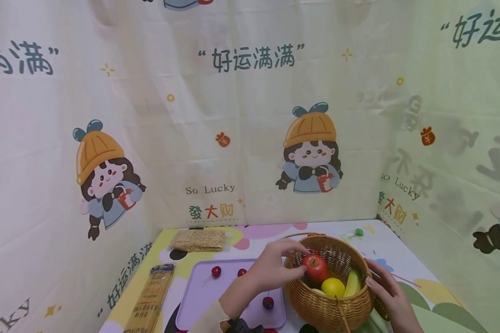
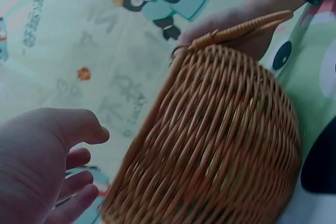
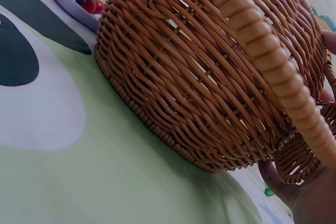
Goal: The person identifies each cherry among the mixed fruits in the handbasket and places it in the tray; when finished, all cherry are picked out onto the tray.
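A round wicker basket [image 1: 329, 310] stands right of centre in the head view, holding a red apple [image 1: 316, 269], a yellow lemon-like fruit [image 1: 333, 287] and a long yellow-green fruit [image 1: 353, 282]. Over the basket's left rim reaches my left hand [image 1: 271, 266], its fingertips beside the apple. In the left wrist view, the left hand's thumb and fingers are spread apart with nothing visible between them. My right hand [image 1: 393, 296] grips the basket's right rim. The right wrist view shows the basket's handle [image 3: 262, 51] crossing in front of the woven side; part of that hand is cut off.
Left of the basket lies a lilac tray [image 1: 191, 296] with several cherries [image 1: 268, 303]. A noodle-like packet [image 1: 150, 296] and a bag of pale grains [image 1: 200, 240] lie farther left. A green-topped lollipop [image 1: 359, 232] is at the back right. Printed curtains surround the table.
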`<state>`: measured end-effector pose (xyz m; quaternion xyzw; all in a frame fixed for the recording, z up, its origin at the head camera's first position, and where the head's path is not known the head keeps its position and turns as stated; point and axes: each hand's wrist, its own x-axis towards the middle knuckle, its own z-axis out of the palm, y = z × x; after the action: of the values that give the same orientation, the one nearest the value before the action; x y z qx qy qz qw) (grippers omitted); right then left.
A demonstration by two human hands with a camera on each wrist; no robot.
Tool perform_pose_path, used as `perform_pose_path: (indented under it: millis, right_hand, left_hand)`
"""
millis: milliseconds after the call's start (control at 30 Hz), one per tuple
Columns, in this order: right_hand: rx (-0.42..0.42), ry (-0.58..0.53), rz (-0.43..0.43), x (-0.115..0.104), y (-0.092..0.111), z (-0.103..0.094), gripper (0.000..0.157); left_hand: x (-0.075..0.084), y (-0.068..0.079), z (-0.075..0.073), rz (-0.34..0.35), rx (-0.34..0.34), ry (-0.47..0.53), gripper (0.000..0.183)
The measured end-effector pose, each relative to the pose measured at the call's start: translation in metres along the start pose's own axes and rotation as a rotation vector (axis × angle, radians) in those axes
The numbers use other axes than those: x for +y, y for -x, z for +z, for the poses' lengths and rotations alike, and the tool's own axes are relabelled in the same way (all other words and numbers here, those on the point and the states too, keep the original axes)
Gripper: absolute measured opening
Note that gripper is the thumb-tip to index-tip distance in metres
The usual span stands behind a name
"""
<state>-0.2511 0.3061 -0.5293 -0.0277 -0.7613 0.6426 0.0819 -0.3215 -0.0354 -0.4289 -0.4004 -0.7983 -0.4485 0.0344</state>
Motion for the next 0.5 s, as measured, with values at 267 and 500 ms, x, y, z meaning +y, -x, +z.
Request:
perform_pose_path:
  millis: [267, 500]
  right_hand:
    - [0.007, 0.0, 0.01, -0.002, 0.0, 0.0, 0.066]
    - [0.008, -0.002, 0.004, -0.002, 0.002, 0.0, 0.064]
  left_hand:
    - [0.013, -0.03, 0.029, 0.02, -0.14, -0.072, 0.029]
    - [0.019, -0.048, 0.043, 0.004, -0.362, -0.2, 0.027]
